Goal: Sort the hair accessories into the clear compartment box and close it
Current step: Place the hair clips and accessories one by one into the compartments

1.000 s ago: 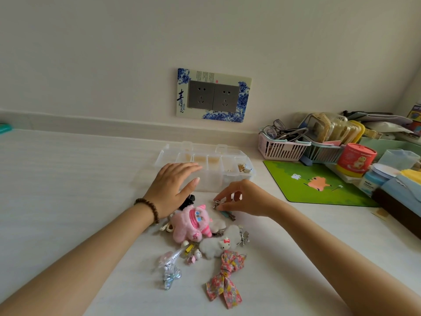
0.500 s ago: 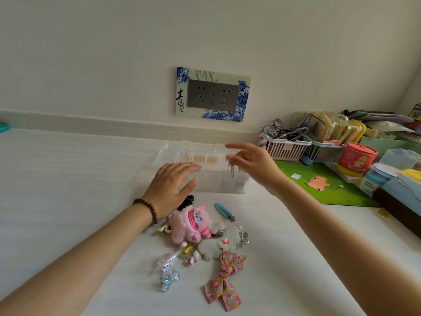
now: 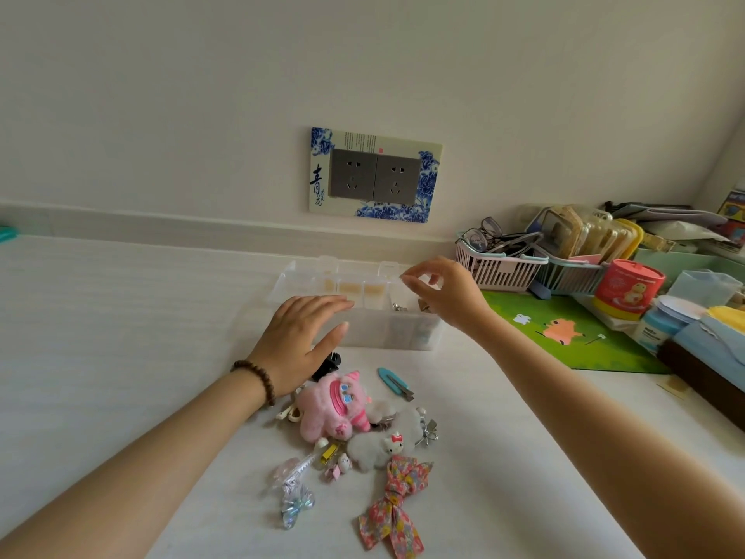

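Over the clear compartment box (image 3: 354,312) at desk (image 3: 121,336) rear, I see right hand (image 3: 447,292) fingers loosely apart, empty; left hand (image 3: 298,340) flat, spread against its front. Hair accessories (image 3: 354,429) lie heaped nearer me.

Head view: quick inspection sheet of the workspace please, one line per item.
Surface: white table, bare on the left.
Job's things: clear compartment box open; small silver clips in a right-hand cell; pile of accessories in front, floral bow, teal clip.
Clutter: baskets, red tub, green mat at right.
Grippers: left hand open at the box front; right hand above the box, fingertips pinched, nothing visible in them.
Cables: nothing seen.
Surroundings: wall socket.
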Demonstrator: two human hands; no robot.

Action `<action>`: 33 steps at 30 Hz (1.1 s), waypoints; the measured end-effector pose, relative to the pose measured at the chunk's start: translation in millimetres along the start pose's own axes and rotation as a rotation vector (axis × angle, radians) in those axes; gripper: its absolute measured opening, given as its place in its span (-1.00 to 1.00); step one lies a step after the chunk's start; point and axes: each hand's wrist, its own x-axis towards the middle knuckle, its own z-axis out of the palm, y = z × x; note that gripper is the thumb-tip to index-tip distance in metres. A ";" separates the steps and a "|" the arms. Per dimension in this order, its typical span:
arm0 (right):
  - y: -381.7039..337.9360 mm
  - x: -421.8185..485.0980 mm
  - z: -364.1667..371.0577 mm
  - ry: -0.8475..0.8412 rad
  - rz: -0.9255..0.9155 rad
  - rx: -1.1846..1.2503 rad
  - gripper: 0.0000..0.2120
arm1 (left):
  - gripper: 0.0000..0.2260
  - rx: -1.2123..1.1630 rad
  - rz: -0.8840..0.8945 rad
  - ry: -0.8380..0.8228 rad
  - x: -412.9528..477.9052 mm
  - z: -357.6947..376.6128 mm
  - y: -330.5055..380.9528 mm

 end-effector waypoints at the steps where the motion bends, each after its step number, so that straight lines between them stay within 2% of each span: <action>1: -5.1 -7.7 -3.6 0.002 -0.025 0.041 -0.85 | -0.47 -0.002 -0.002 -0.002 -0.3 0.1 -0.1; 4: -18.4 -40.3 -7.1 -0.166 0.003 0.202 -0.85 | -0.47 0.003 -0.006 -0.005 -1.0 0.4 0.4; 8: -11.3 -70.1 -0.2 -0.397 0.079 0.049 -0.81 | -0.47 0.003 0.000 0.002 -0.4 -1.3 3.1; 12: -6.0 -79.2 5.3 -0.483 0.182 0.002 -0.70 | -0.47 0.011 0.006 0.005 0.0 -1.8 4.0; 18: -11.9 -81.2 9.8 -0.511 0.181 0.033 -0.80 | -0.46 0.005 0.001 0.008 -0.3 -2.2 4.0; 21: -9.7 -81.4 13.4 -0.441 0.150 0.055 -0.88 | -0.47 0.006 0.003 0.012 -0.2 -2.8 5.0; 26: -14.1 -69.6 0.9 -0.224 0.127 0.435 -0.93 | -0.45 0.004 -0.001 0.004 0.2 -2.0 2.9; 30: -14.9 -32.9 -15.5 -0.001 0.059 0.433 -0.89 | -0.45 -0.011 -0.011 -0.005 0.1 -1.5 1.8; 33: -14.2 -4.8 -22.8 0.059 0.024 0.328 -0.91 | -0.42 -0.020 -0.014 -0.007 -0.1 -1.8 0.7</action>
